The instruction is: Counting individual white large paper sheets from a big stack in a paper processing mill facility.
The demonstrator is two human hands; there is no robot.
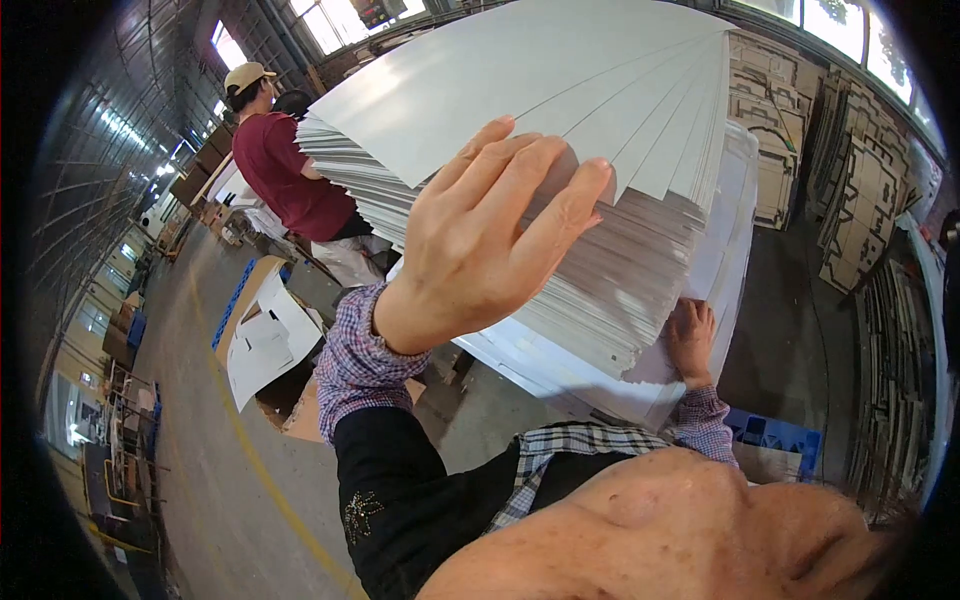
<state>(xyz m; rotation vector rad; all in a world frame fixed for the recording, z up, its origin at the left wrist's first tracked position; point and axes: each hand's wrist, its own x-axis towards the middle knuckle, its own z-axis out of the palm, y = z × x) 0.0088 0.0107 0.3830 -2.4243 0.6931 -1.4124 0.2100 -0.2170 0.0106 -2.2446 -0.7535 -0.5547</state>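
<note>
A tall stack of large white paper or card sheets (540, 60) fills the space in front of me, its top sheets fanned into steps along the near edge. Over that edge reaches my left hand (480, 220), fingers spread and stretched, fingertips at the fanned corners. Something greyish shows between its fingers, too unclear to name. Low at the stack's right near corner, my right hand (692, 340) rests with fingers slightly bent and apart, on the pale sheets under the stack (735, 210). Its fingertips touch or nearly touch the stack's side.
A person in a dark red shirt and cap (285, 170) stands beyond the stack on the left. Cut white sheets (270, 345) lie on cardboard at left. Brown die boards (865, 200) lean on the right. A blue pallet (775, 435) lies on the floor nearby.
</note>
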